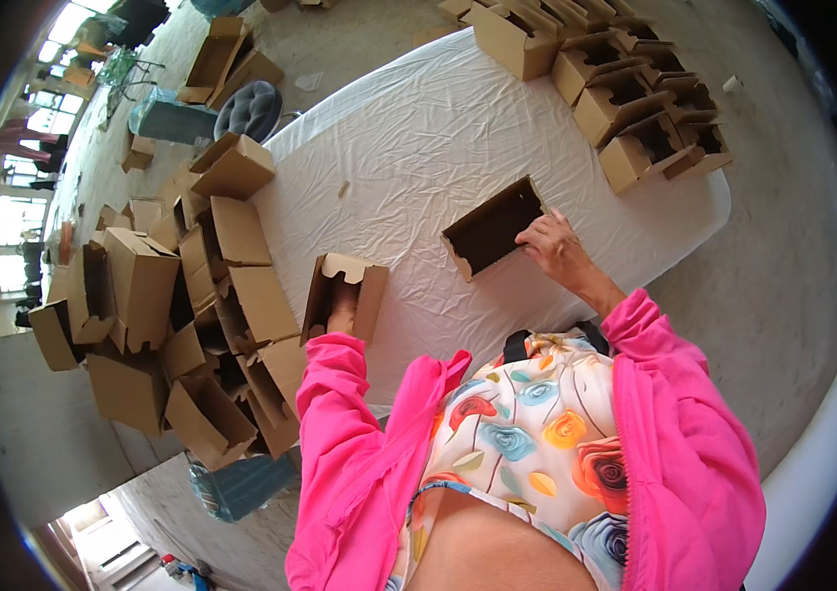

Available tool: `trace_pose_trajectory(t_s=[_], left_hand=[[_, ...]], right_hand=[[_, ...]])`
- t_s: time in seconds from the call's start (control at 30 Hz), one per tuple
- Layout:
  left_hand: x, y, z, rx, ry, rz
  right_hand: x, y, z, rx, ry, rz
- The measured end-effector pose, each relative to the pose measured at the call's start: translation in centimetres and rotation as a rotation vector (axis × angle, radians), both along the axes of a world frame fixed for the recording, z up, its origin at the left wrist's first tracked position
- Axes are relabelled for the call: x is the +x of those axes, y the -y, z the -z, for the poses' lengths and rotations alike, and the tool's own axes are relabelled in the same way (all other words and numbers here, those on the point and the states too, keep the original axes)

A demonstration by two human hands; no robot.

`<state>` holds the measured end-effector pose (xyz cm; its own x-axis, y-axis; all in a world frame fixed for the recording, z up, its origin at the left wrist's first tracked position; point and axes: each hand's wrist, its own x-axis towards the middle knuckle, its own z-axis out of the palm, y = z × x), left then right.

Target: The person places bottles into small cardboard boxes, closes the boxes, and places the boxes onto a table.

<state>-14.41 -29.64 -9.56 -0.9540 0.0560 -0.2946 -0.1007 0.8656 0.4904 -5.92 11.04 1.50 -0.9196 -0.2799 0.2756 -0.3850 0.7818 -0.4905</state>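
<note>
Head cam | left hand (342, 317) hidden inside box (344, 291), grip unclear | right hand (554, 246) pinches flat carton (492, 227)

We have one view only, from a wide fisheye camera on the person's head, facing steeply down over their own chest and pink sleeves, which enter from six o'clock. It sits close to the body and farther from the white-covered table (418, 148), which runs toward twelve and one o'clock. Straight edges bend near the dark round rim. At nine o'clock we take in a heap of cardboard boxes (172, 315) on the floor.
</note>
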Motion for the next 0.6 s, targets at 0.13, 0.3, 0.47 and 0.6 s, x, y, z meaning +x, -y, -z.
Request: trace_pose_trajectory(t_s=[0.13,0.3,0.47,0.6], left_hand=[[-0.2,-0.3,2.1,0.036,0.050,0.000],[-0.5,-1.0,2.5,0.094,0.046,-0.008],[1.0,-0.6,1.6,0.261,0.046,-0.026],[1.0,-3.0,-7.8,0.505,0.079,0.044]], right_hand=[[-0.1,1.8,-1.8,0.004,-0.250,-0.022],[-0.6,9.5,-2.6,-0.187,-0.089,-0.433],[-1.6,16.3,-0.6,-0.163,-0.129,-0.698],[-2.6,17.3,3.0,-0.201,-0.044,-0.600]])
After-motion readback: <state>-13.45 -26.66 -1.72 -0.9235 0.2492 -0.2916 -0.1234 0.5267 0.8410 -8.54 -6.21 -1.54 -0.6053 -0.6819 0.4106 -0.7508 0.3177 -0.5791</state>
